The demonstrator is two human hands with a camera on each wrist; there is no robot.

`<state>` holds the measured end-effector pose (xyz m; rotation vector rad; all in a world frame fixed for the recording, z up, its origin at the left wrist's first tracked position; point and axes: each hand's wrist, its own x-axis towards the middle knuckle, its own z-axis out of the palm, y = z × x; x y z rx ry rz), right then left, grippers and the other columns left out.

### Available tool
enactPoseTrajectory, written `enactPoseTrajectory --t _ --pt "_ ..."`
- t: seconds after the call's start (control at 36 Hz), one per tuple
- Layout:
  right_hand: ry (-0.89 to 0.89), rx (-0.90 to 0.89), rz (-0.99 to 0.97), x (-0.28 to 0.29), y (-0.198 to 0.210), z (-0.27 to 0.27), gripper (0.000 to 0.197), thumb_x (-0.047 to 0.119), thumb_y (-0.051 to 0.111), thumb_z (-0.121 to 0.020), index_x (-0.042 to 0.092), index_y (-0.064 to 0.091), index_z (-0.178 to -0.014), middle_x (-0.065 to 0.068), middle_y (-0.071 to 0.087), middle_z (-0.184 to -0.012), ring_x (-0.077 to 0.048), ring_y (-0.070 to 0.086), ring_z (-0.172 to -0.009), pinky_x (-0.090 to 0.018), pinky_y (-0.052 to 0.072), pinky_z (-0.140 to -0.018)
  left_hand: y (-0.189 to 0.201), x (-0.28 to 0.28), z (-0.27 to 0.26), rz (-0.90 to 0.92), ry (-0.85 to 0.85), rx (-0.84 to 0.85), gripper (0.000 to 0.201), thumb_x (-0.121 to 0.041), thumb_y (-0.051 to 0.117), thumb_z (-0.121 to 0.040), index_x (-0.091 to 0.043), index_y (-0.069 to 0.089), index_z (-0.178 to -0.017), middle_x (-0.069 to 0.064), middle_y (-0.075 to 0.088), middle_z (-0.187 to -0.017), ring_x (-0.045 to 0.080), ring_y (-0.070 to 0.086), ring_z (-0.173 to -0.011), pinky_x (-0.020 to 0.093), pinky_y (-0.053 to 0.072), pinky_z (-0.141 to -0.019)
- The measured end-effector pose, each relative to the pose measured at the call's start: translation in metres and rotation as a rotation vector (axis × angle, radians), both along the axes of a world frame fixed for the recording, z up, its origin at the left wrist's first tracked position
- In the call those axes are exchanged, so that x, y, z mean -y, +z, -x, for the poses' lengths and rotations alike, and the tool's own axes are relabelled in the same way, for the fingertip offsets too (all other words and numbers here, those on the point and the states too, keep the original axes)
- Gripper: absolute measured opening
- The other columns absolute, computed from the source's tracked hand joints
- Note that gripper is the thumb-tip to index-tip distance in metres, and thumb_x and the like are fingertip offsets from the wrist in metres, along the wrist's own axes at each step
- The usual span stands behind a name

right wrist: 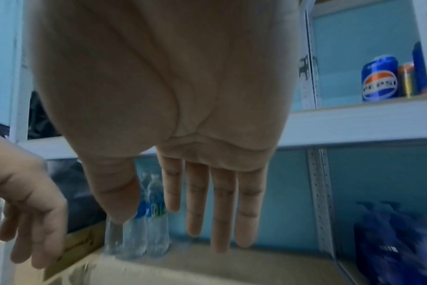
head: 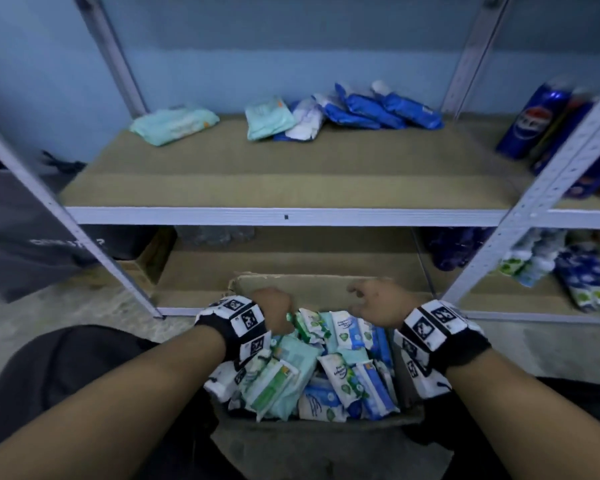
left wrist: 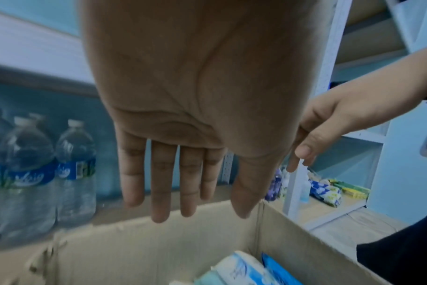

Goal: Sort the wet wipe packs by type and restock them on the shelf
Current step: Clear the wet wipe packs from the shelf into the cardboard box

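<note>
hovering over a cardboard box [head: 409,415] of mixed wet wipe packs [head: 326,372]

left hand [head: 274,311] and right hand [head: 378,303] hang just above the packs, fingers [left wrist: 159,185] straight, holding nothing; packs are white, blue and mint green, jumbled; others lie on the shelf [head: 284,216].

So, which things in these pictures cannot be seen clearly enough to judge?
- Print on the wet wipe packs in the brown cardboard box: head view, too small and blurred to read.
- Packs low in the box: hidden by the packs above and by the left hand.
- Blue soda cans: head view, partly cut by the grey shelf post.
- Dark blue packages: right wrist view, blurred.
</note>
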<state>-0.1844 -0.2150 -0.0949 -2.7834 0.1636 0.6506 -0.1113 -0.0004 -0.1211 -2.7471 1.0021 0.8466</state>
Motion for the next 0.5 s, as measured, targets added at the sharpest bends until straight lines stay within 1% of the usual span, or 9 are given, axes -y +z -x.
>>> enactPoseTrajectory --t 0.03,0.08,0.14,0.17,0.22,0.28,0.36,0.42,0.5 --pt "0.005 0.024 -0.003 0.000 0.012 -0.003 0.052 0.045 0.056 -0.090 0.026 0.051 -0.138 -0.006 0.059 -0.135 -0.025 0.056 -0.122 -0.038 0.045 -0.103 0.013 -0.001 -0.002 0.008 -0.005 0.023 0.036 -0.040 0.059 -0.090 -0.009 0.063 -0.109 0.009 0.068 -0.104 0.027 0.061 -0.088 0.035 0.051 -0.076" --pt "0.019 0.071 -0.019 0.000 0.037 -0.009 0.049 0.042 0.058 -0.091 0.022 0.053 -0.136 -0.007 0.061 -0.132 -0.024 0.057 -0.119 -0.034 0.047 -0.099 0.037 -0.005 -0.006 0.027 -0.004 0.049 0.033 -0.034 0.056 -0.093 -0.009 0.062 -0.114 0.011 0.067 -0.112 0.029 0.063 -0.093 0.034 0.049 -0.074" --pt "0.020 0.126 -0.031 0.001 0.059 -0.014 0.050 0.039 0.061 -0.091 0.022 0.053 -0.137 -0.007 0.061 -0.131 -0.022 0.057 -0.119 -0.033 0.047 -0.100 0.059 -0.007 -0.010 0.061 -0.009 0.079 0.034 -0.029 0.058 -0.094 -0.012 0.061 -0.123 0.010 0.064 -0.121 0.029 0.061 -0.105 0.032 0.049 -0.082" --pt "0.021 0.149 -0.035 0.002 0.069 -0.018 0.049 0.038 0.062 -0.091 0.021 0.053 -0.137 -0.005 0.060 -0.131 -0.021 0.056 -0.120 -0.031 0.046 -0.101 0.070 -0.010 -0.013 0.073 -0.015 0.110 0.036 -0.030 0.060 -0.092 -0.014 0.060 -0.125 0.010 0.062 -0.124 0.029 0.060 -0.108 0.033 0.050 -0.085" --pt "0.038 0.199 -0.015 0.003 0.088 -0.026 0.047 0.036 0.062 -0.092 0.021 0.054 -0.136 -0.003 0.061 -0.130 -0.020 0.057 -0.118 -0.026 0.044 -0.096 0.090 -0.013 -0.020 0.108 -0.022 0.184 0.037 -0.035 0.061 -0.090 -0.019 0.060 -0.123 0.008 0.060 -0.121 0.029 0.060 -0.107 0.035 0.050 -0.086" --pt "0.047 0.240 0.009 0.003 0.106 -0.034 0.046 0.037 0.062 -0.092 0.021 0.055 -0.134 -0.002 0.063 -0.127 -0.022 0.057 -0.116 -0.027 0.043 -0.092 0.108 -0.014 -0.028 0.153 -0.027 0.220 0.035 -0.035 0.060 -0.091 -0.022 0.058 -0.123 0.006 0.061 -0.120 0.027 0.059 -0.107 0.034 0.050 -0.087" --pt "0.056 0.274 0.035 0.006 0.126 -0.048 0.046 0.039 0.062 -0.091 0.023 0.054 -0.133 0.000 0.062 -0.129 -0.022 0.056 -0.117 -0.030 0.044 -0.097 0.129 -0.015 -0.041 0.205 -0.037 0.313 0.035 -0.033 0.061 -0.089 -0.024 0.058 -0.123 0.003 0.063 -0.119 0.027 0.059 -0.109 0.034 0.049 -0.087" --pt "0.067 0.283 0.052 0.009 0.136 -0.060 0.046 0.038 0.061 -0.090 0.024 0.054 -0.133 0.000 0.062 -0.129 -0.021 0.056 -0.117 -0.030 0.043 -0.099 0.140 -0.014 -0.054 0.235 -0.025 0.350 0.036 -0.035 0.060 -0.088 -0.026 0.057 -0.122 0.001 0.062 -0.121 0.026 0.058 -0.110 0.034 0.049 -0.088" --pt "0.073 0.263 0.070 0.015 0.145 -0.078 0.049 0.038 0.060 -0.091 0.026 0.051 -0.137 0.002 0.060 -0.133 -0.020 0.056 -0.120 -0.029 0.042 -0.100 0.153 -0.012 -0.076 0.242 -0.014 0.378 0.039 -0.036 0.058 -0.090 -0.027 0.053 -0.128 -0.004 0.061 -0.125 0.022 0.057 -0.111 0.031 0.048 -0.087"
